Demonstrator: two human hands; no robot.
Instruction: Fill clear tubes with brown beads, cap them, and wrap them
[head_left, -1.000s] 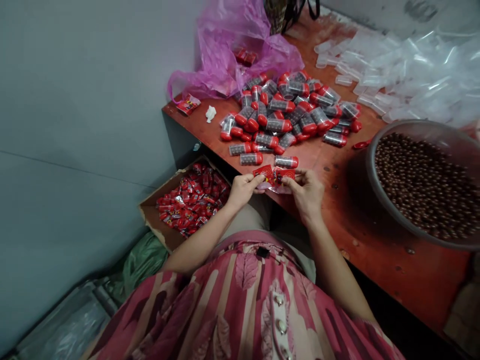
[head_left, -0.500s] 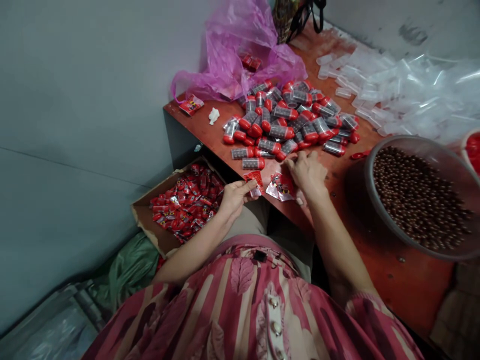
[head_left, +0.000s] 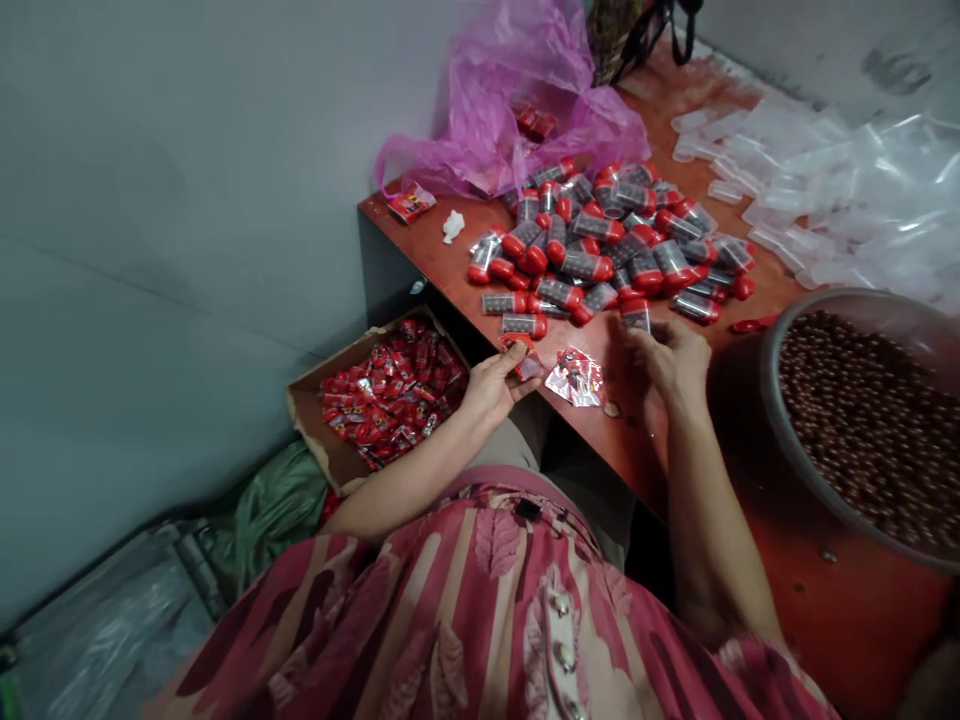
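At the table's front edge, my left hand (head_left: 495,385) pinches a small red wrapper (head_left: 523,355). To its right, my right hand (head_left: 675,362) has its fingers closed on a clear tube with a red cap (head_left: 636,314), which holds dark balls. Between the hands, shiny red and silver wrappers (head_left: 576,377) lie flat on the table. Just beyond them is a heap of similar filled tubes (head_left: 592,240) with red caps.
The red table (head_left: 847,620) bears a tub (head_left: 772,400) of brown balls at right, clear empty tubes (head_left: 840,190) at back right and a pink plastic bag (head_left: 517,90). Left and below stands a cardboard box (head_left: 307,408) of red packets.
My right hand has moved right, off the wrappers, and now holds a tube. My left hand still holds its wrapper, with its fingers more spread. The view has shifted, moving the scene rightward.
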